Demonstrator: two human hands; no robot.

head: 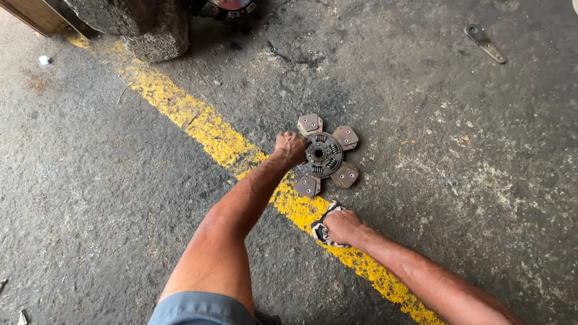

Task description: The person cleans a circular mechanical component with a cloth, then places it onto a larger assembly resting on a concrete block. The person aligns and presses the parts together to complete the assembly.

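Gripping clutch disc point(325, 155) rim – left hand point(290, 148) closed, steadying it flat on floor point(120, 180); right hand point(342, 226) clenching rag point(320, 231), braced on yellow line point(198, 123)

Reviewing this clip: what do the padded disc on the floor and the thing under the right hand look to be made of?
The disc looks like dark, greasy metal at its hub, with coil springs showing; its tan-brown pads seem a matte friction material, riveted on. The left hand grips its edge. The rag under the right hand looks like soft checked cloth, crumpled. The floor appears rough, stained concrete.
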